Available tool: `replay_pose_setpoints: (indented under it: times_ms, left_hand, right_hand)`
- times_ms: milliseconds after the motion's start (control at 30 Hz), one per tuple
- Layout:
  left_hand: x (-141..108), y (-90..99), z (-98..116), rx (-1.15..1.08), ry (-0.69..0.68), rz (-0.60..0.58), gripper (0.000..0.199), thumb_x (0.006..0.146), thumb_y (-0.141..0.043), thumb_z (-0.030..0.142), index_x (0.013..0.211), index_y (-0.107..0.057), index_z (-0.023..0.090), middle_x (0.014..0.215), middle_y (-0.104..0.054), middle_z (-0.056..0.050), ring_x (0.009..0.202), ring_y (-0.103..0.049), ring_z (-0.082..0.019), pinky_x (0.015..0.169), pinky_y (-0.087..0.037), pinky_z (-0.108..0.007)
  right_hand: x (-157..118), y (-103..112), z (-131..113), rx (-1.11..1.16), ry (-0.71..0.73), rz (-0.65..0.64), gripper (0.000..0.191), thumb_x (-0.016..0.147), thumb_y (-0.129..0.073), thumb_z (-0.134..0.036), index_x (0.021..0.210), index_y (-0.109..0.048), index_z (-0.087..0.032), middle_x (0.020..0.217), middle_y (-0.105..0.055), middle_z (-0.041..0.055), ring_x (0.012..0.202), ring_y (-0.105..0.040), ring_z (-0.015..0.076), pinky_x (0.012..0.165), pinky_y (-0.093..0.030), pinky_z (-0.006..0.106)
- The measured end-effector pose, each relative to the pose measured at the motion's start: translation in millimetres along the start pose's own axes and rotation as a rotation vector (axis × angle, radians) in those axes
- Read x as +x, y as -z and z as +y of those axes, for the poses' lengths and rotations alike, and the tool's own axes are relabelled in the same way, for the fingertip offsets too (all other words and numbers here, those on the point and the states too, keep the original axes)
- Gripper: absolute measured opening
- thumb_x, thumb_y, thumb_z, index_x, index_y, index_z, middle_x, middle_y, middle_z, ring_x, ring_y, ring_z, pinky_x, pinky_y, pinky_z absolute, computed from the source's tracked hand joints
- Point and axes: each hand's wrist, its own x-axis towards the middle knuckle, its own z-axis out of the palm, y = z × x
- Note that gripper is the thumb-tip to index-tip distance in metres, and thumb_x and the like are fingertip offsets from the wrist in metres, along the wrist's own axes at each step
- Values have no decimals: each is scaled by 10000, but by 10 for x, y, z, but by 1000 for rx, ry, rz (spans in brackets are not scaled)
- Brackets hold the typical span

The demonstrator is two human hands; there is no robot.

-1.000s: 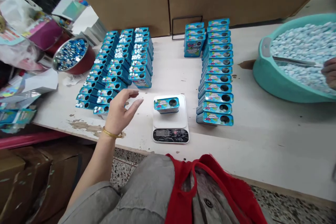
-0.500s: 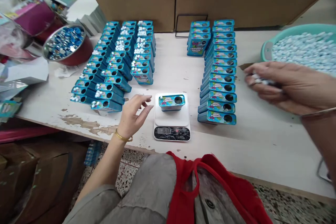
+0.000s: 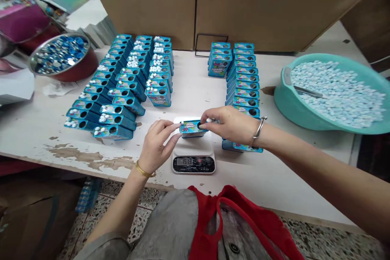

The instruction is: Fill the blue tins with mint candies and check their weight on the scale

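A blue tin (image 3: 191, 127) with a round hole in its top stands on a white scale (image 3: 193, 150) with a dark display panel. My left hand (image 3: 158, 144) is at the tin's left end, thumb and forefinger apart and their tips at its edge. Over the hole at the tin's right end, my right hand (image 3: 233, 124) holds a few small white candies between closed fingers. More white candies (image 3: 341, 89) fill a green basin on the right, with a metal scoop (image 3: 309, 92) lying in them.
Rows of blue tins (image 3: 115, 107) stand on the left, many with candies on top. Further tins (image 3: 247, 83) line up right of the scale. Behind are cardboard boxes (image 3: 146, 12) and a wire stand. A red bowl (image 3: 82, 67) of blue-wrapped pieces sits at far left.
My right hand has moved left from beside the basin to the tin on the scale, with candies in it. My left hand has come up to the tin. The view has shifted, showing more of the basin.
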Motion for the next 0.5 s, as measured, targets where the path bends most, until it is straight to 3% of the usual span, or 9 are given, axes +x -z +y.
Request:
replay_pose_setpoints:
  times_ms: [133,233,367,500]
  left_hand:
    - [-15,-17,-27,-19,23,9,276,888,-565,258,1163,-577,239,953,-590,-55,883,-549,-176,771,-476,-343]
    - [-10,-38,-47,-30,37,23,262,890,-561,262,1149,-585,234,953,-592,-56,880,-555,-173,774,-484,-345]
    - [-18,-55,-57,-36,59,74,246,889,-563,254,1132,-593,229,962,-590,-55,886,-562,-167,788,-492,-347]
    - [-41,-52,-62,-14,64,113,252,883,-574,235,1135,-594,223,984,-589,-57,910,-565,-165,800,-491,-342]
  right_hand:
    - [25,-16,-41,-43,24,-32,193,852,-567,-237,989,-686,-172,805,-672,34,716,-557,140,665,-383,251]
    - [33,-19,-17,36,9,25,139,843,-565,-223,857,-688,-159,728,-638,20,667,-528,124,635,-374,247]
    - [-81,34,93,520,-78,76,189,815,-614,-338,761,-640,-159,630,-554,-4,503,-417,71,486,-315,224]
    - [-442,83,229,1014,-255,89,270,754,-675,-444,760,-639,-177,628,-534,-7,400,-252,15,386,-161,209]
